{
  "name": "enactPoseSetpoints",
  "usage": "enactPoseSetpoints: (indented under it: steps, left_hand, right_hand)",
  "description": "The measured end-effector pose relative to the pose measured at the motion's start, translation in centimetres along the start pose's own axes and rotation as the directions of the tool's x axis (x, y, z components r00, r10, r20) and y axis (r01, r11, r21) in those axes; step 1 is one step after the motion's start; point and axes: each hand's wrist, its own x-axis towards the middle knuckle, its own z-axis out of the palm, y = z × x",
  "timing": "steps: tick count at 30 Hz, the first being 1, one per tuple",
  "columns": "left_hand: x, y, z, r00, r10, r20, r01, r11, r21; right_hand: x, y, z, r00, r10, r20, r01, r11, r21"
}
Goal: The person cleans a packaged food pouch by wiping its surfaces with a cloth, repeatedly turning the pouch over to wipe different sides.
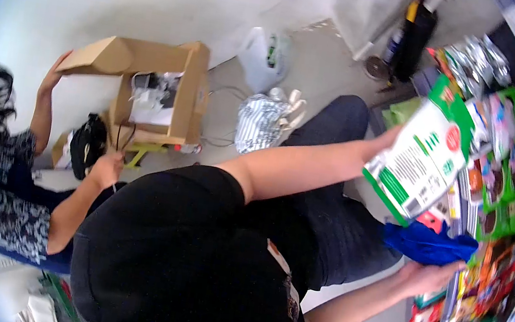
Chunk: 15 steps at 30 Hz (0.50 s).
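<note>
In the head view, my left hand [385, 143] holds up a green and white pouch [428, 156] with printed text and a barcode; most of its fingers are hidden behind the pouch. My right hand [431, 279] is closed on a bright blue cloth [430, 245] just below the pouch. Both hands are in front of shelves lined with packets. Green packets [505, 221] lie to the right of the pouch, and red and yellow packets [486, 282] sit close to my right hand.
A person [7, 190] at the left touches an open cardboard box [195, 95]. On the floor are a striped bag [259, 125] and a pale plastic bag [262, 62]. Silver packets [481, 64] lie on the upper shelf part, near a black upright object [416, 41].
</note>
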Motion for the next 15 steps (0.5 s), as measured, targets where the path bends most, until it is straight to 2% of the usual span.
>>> enactPoseSetpoints:
  steps: [2, 4, 5, 6, 7, 8, 10, 11, 13, 14, 15]
  left_hand:
    - [0.4, -0.1, -0.2, 0.999, -0.006, -0.048, 0.005, 1.0, -0.029]
    - [-0.5, 0.1, 0.7, 0.999, 0.005, 0.039, -0.002, 0.997, -0.072]
    - [-0.9, 0.1, 1.2, 0.997, 0.01, 0.083, -0.002, 0.996, -0.094]
    - [-0.5, 0.0, 1.1, 0.982, 0.047, 0.184, -0.025, 0.993, -0.117]
    - [-0.4, 0.2, 0.7, 0.96, 0.037, 0.279, 0.001, 0.991, -0.134]
    - [-0.1, -0.3, 1.0, 0.926, 0.094, 0.365, -0.037, 0.986, -0.16]
    - [-0.9, 0.3, 1.1, 0.922, 0.166, 0.351, -0.145, 0.986, -0.084]
    - [-0.4, -0.1, 0.6, 0.926, 0.182, 0.329, -0.17, 0.983, -0.067]
    - [0.5, -0.7, -0.4, 0.934, 0.215, 0.284, -0.216, 0.976, -0.03]
    - [0.9, -1.2, -0.8, 0.952, 0.194, 0.237, -0.189, 0.981, -0.045]
    - [0.9, -1.2, -0.8, 0.95, 0.205, 0.236, -0.202, 0.979, -0.037]
  right_hand:
    - [1.4, -0.1, 0.6, 0.992, -0.129, 0.011, 0.128, 0.991, 0.021]
    - [-0.6, -1.1, 3.3, 0.977, -0.21, 0.022, 0.21, 0.977, -0.024]
    - [-0.1, 0.0, 2.7, 0.949, -0.255, 0.188, 0.302, 0.907, -0.294]
    - [-0.8, 0.2, 3.0, 0.891, -0.292, 0.348, 0.439, 0.747, -0.499]
    - [-1.4, 0.5, 3.7, 0.698, -0.287, 0.657, 0.67, 0.585, -0.456]
    - [-2.4, 0.9, 4.5, 0.427, -0.206, 0.88, 0.852, 0.417, -0.316]
    - [-4.4, 0.4, 5.6, 0.197, -0.158, 0.968, 0.979, 0.086, -0.185]
    - [-4.0, 0.8, 5.2, 0.19, -0.177, 0.966, 0.97, 0.184, -0.157]
    - [-4.2, 1.3, 4.7, 0.211, -0.189, 0.959, 0.954, 0.255, -0.159]
    - [-4.3, 1.4, 4.3, 0.227, -0.194, 0.954, 0.944, 0.285, -0.167]
    - [-4.4, 1.5, 3.9, 0.235, -0.189, 0.953, 0.944, 0.278, -0.177]
